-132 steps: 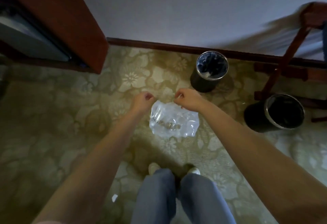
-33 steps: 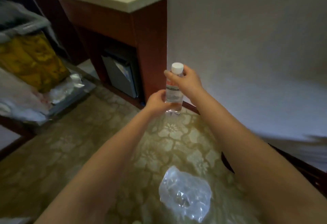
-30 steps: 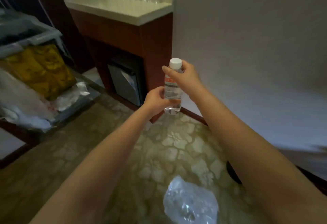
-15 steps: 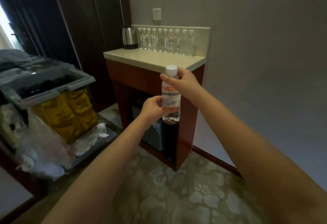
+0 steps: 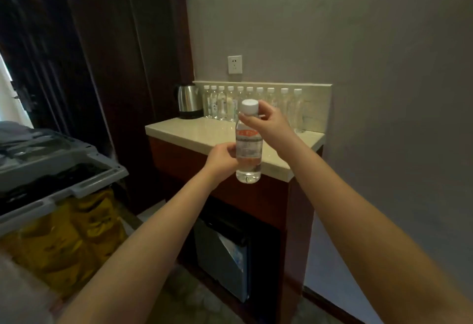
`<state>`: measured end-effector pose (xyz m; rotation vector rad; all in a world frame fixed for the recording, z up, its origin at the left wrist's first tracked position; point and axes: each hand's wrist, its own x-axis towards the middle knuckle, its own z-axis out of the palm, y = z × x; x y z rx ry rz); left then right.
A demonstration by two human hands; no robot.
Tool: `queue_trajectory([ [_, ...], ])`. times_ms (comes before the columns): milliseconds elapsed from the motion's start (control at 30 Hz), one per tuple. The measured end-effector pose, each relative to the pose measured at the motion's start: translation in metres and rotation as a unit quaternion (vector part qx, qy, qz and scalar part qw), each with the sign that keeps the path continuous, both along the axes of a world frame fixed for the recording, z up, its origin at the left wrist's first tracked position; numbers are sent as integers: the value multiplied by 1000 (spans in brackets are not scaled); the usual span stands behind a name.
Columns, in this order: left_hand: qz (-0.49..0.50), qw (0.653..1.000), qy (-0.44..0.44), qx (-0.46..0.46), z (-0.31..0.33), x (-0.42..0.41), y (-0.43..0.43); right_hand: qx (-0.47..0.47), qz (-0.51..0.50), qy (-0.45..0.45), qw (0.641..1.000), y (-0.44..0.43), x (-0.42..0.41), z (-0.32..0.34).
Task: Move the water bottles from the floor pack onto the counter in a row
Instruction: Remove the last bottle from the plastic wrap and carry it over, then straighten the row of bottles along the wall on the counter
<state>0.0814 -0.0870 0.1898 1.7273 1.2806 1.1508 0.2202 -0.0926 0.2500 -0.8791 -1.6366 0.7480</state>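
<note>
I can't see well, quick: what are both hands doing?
Left hand grips the clear plastic white-capped water bottle low down.
Right hand pinches its neck.

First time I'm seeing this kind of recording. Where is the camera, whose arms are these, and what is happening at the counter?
No machine here: the camera sits on a person's head, looking forward and down, so the two bare arms reaching in from below are that person's own. The left hand grips the lower body of a clear water bottle, and the right hand pinches it just under its white cap; it is upright, held in the air before the counter. On the counter, by the back wall, stand a steel kettle and, to its right, a row of bottles. A grey cart with a yellow bag stands at the left.
</note>
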Motion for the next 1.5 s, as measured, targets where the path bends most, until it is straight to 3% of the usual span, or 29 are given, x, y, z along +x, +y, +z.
queue_trajectory([
  [167, -20, 1000, 13, 20, 37, 7, 103, 14, -23, 34, 999, 94, 7, 30],
  [367, -104, 994, -10, 18, 32, 43, 227, 30, -98, 22, 995, 198, 37, 26],
  [633, -260, 955, 139, -18, 27, 115, 380, -10, -260, 44, 965, 307, 110, 10],
  [733, -291, 949, 124, -4, 30, 135, 417, -27, -315, 34, 948, 334, 140, 7],
  [967, -221, 973, 46, 53, 12, 174, 467, -74, -401, -9, 913, 383, 194, -15],
  [1100, -184, 980, 8, 76, 13, 186, 480, -39, -400, 39, 915, 402, 202, -30],
  [1267, -147, 985, -26, 86, 11, 191, 479, -4, -471, 36, 881, 418, 207, -62],
  [1500, -120, 990, -7, 79, 1, 196, 476, -35, -477, -14, 878, 405, 216, -106],
])
